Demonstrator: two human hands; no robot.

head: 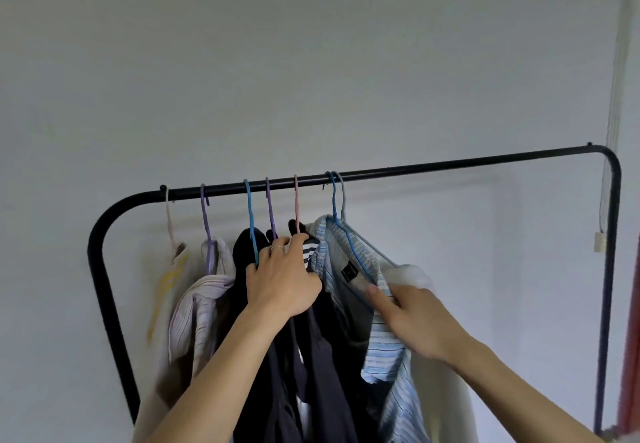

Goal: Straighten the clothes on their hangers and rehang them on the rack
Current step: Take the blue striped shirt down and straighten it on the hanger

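We have a single view, worn on the head. It faces the rack point(398, 167) nearly head-on, from close enough that our left hand point(282, 283) and right hand point(415, 318) reach the clothes point(325, 373) under its bar. Wall point(311, 61) fills everything above the rack, whose bar crosses mid-frame, right end higher.

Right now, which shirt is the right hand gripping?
The light-blue striped shirt; the right hand pinches its shoulder. The others are dark, lilac-striped or cream.
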